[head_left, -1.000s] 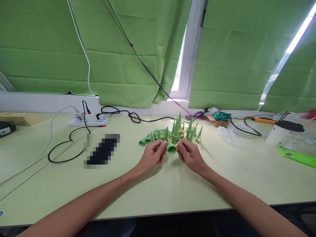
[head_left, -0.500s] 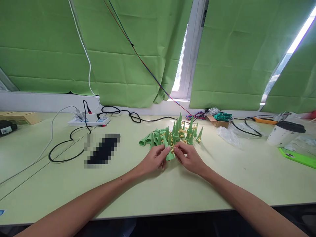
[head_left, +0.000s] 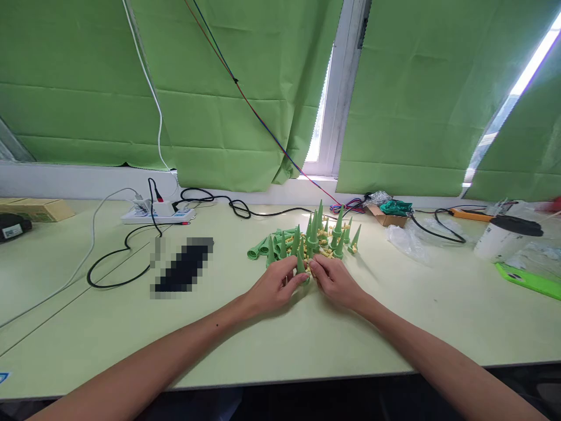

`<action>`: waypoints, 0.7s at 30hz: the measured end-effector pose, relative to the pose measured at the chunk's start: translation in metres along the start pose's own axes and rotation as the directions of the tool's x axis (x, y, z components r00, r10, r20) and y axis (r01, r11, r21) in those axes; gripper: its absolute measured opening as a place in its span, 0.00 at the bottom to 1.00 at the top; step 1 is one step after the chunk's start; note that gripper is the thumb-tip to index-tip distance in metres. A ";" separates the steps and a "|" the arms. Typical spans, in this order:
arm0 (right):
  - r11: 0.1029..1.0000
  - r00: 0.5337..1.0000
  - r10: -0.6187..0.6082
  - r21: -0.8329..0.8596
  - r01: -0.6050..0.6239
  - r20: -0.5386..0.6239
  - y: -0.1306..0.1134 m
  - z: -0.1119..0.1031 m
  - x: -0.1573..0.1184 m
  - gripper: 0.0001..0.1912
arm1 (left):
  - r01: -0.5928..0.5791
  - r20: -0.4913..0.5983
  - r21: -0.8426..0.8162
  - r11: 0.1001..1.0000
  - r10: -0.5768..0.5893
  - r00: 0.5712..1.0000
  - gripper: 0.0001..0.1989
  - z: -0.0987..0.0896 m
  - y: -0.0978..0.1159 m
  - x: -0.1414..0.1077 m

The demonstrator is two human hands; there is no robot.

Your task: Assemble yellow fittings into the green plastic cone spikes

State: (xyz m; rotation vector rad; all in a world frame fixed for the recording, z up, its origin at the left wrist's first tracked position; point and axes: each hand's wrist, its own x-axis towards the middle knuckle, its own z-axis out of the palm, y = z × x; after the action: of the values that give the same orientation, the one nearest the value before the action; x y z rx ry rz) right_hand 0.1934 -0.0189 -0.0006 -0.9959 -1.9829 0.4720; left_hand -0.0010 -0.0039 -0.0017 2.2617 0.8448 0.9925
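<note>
My left hand [head_left: 277, 285] is closed around the lower part of a green plastic cone [head_left: 300, 262], whose tip points up. Close beside it, my right hand [head_left: 333, 279] has its thumb and fingers pinched together near the cone's base. Small pale-yellow pieces show at these fingertips, but what the pinch holds is hidden. Just beyond both hands stand several more green cones [head_left: 312, 238], with small pale-yellow pieces [head_left: 353, 248] scattered among them. To the left of this cluster, other green cones [head_left: 254, 251] lie on their sides.
On the table [head_left: 245, 356] at left are a pixelated dark object [head_left: 184, 266], a power strip [head_left: 158, 215] and loose cables. A small cardboard box [head_left: 388, 216], plastic wrap [head_left: 405, 242], a lidded cup [head_left: 504, 240] and a bright green phone [head_left: 528, 280] are at right.
The cone in my left hand has gone from leaning to more upright and sits lower, with my left thumb now across its base. My right hand has barely moved, its fingers curling in closer.
</note>
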 end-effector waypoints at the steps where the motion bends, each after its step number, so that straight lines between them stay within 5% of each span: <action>1: 1.000 1.000 0.003 -0.006 -0.003 0.001 0.000 0.000 0.000 0.22 | -0.007 0.002 -0.001 1.000 0.007 1.000 0.17 0.000 0.000 0.000; 12: 0.980 0.995 0.089 0.181 -0.078 -0.053 0.001 0.004 -0.001 0.23 | 0.044 -0.028 0.041 0.998 -0.043 0.999 0.19 0.004 0.001 0.000; 16: 0.962 0.983 0.111 0.263 -0.070 -0.147 0.005 0.006 -0.002 0.22 | 0.066 -0.129 -0.030 0.997 -0.069 0.989 0.19 0.003 0.006 0.000; 19: 0.951 0.971 0.134 0.301 -0.070 -0.198 0.005 0.004 -0.002 0.22 | 0.165 -0.163 -0.141 0.976 -0.187 0.969 0.23 0.004 0.009 0.001; 21: 0.952 0.967 0.141 0.298 -0.074 -0.211 0.002 0.003 -0.002 0.21 | 0.271 -0.062 -0.273 0.923 -0.298 0.952 0.29 0.005 0.011 0.002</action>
State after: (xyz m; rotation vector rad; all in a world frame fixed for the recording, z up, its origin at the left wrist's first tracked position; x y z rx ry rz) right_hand 0.1930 -0.0192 -0.0047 -0.9314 -1.6045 0.6556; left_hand 0.0076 -0.0106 0.0038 1.8167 0.9906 1.0229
